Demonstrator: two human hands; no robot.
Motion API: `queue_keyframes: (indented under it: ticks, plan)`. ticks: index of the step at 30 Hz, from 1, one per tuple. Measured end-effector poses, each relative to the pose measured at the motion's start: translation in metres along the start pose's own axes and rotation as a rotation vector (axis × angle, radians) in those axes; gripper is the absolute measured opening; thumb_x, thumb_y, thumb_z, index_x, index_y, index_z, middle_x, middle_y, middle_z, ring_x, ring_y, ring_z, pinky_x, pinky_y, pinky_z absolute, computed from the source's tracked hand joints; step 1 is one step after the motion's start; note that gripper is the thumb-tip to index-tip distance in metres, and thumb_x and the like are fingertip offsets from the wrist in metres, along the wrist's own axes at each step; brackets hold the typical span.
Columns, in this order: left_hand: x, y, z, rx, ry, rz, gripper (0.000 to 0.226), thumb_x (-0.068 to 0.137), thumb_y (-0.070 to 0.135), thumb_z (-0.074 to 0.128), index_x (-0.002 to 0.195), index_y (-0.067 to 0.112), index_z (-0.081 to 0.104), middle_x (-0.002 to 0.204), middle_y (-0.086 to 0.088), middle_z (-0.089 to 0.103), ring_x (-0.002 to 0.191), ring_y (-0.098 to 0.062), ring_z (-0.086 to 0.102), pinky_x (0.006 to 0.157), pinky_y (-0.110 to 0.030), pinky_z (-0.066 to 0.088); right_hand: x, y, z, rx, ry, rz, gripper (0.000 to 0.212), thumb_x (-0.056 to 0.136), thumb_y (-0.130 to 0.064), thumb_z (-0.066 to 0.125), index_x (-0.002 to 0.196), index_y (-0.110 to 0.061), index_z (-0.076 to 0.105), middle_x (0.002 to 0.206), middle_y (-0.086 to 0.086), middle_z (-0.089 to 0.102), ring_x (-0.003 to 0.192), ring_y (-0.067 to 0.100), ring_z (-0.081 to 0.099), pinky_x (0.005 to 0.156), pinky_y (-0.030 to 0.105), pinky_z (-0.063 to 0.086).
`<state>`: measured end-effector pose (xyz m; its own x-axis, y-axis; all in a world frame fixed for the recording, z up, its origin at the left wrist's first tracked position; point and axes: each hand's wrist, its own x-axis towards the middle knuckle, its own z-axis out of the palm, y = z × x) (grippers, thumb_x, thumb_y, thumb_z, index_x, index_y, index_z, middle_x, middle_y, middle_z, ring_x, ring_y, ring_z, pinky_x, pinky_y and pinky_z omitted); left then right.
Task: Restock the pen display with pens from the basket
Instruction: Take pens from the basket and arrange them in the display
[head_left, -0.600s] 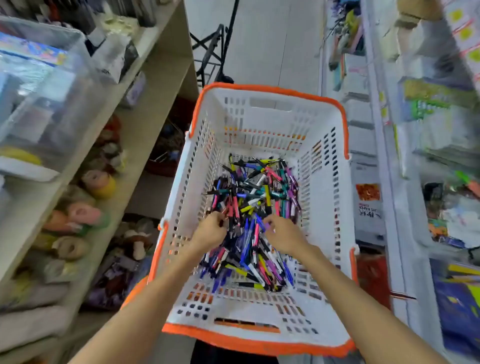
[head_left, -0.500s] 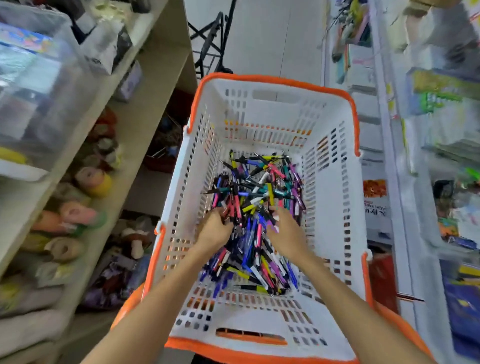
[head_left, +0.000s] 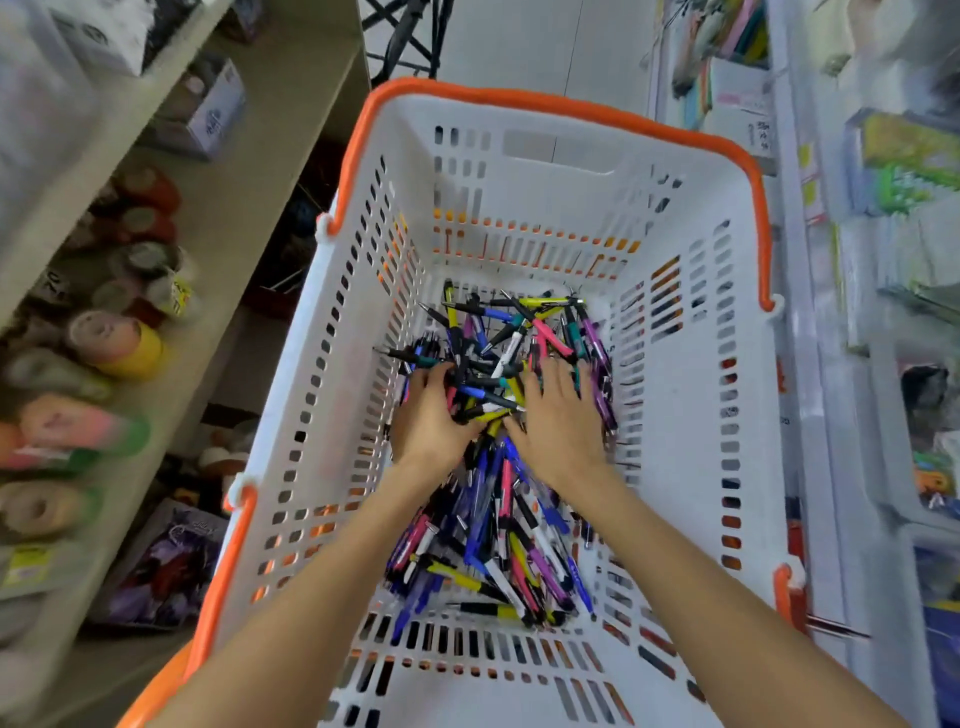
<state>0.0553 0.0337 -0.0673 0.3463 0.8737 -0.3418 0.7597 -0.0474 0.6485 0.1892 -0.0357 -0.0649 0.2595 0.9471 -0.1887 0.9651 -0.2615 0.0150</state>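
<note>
A white slotted basket (head_left: 691, 426) with orange handles stands below me between two shelf rows. A heap of many-coloured pens (head_left: 498, 530) covers its floor. Both my hands are deep in the heap's far half. My left hand (head_left: 434, 421) curls its fingers round a bunch of pens. My right hand (head_left: 558, 415) lies with fingers spread and fairly straight on the pens, its thumb toward the left hand. The pen display is not in view.
A beige shelf unit (head_left: 249, 218) at the left carries rolls of tape (head_left: 111, 343) and small boxes. White racks (head_left: 841, 364) of stationery line the right side. Pale floor (head_left: 519, 47) and a black stand lie beyond the basket.
Both hands have pushed farther into the heap toward the basket's far end. The left hand's fingers have closed round a bunch of pens. The camera has come closer.
</note>
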Motion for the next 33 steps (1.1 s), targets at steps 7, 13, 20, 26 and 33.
queue_keyframes:
  ticks: [7,13,20,26,33]
  plan:
    - [0.012,0.007,-0.027,0.426,-0.344,0.080,0.058,0.074,0.024,0.080,0.118,0.009,0.045,0.111,-0.009,0.056,0.098,-0.030,0.059,0.081,-0.039,0.050,-0.011,-0.006,-0.003,0.150,-0.245,-0.123,0.064,0.093,-0.018,0.055,0.147,-0.013,0.020,0.111,0.010,0.054,0.100,0.028,0.049,0.082,0.037,0.040]
    - [0.019,0.005,-0.043,0.386,-0.387,0.024,0.027,0.088,0.024,0.067,0.111,0.012,0.057,0.105,0.000,0.062,0.093,-0.020,0.058,0.076,-0.028,0.044,-0.012,0.003,-0.019,0.318,-0.446,-0.035,0.053,0.100,-0.020,0.042,0.148,-0.017,0.020,0.116,0.012,0.057,0.089,0.028,0.055,0.065,0.035,0.042]
    - [0.011,0.016,-0.056,-0.188,-0.447,-0.125,0.008,0.098,0.015,0.050,0.094,0.010,0.047,0.077,-0.003,0.057,0.064,-0.013,0.056,0.052,-0.019,0.048,-0.019,0.012,-0.044,0.544,-0.554,0.129,0.024,0.102,-0.026,0.039,0.083,-0.011,0.039,0.073,0.008,0.045,0.059,0.018,0.040,0.053,0.030,0.030]
    - [-0.011,0.033,-0.051,-1.187,-0.411,-0.586,0.015,0.101,0.010,0.043,0.110,0.004,0.052,0.081,-0.004,0.059,0.063,-0.009,0.055,0.055,-0.024,0.058,-0.029,0.005,-0.060,1.398,-0.423,0.417,0.028,0.101,-0.033,0.040,0.089,-0.012,0.053,0.067,-0.005,0.045,0.066,0.013,0.043,0.075,0.030,0.040]
    - [-0.029,0.043,-0.043,-1.420,-0.382,-0.411,0.034,0.104,0.025,0.037,0.138,0.023,0.035,0.128,-0.016,0.061,0.097,-0.023,0.068,0.077,-0.034,0.058,-0.041,-0.002,-0.074,1.748,-0.641,0.327,0.033,0.098,-0.044,0.040,0.108,-0.013,0.049,0.068,0.004,0.054,0.058,0.016,0.054,0.060,0.028,0.053]
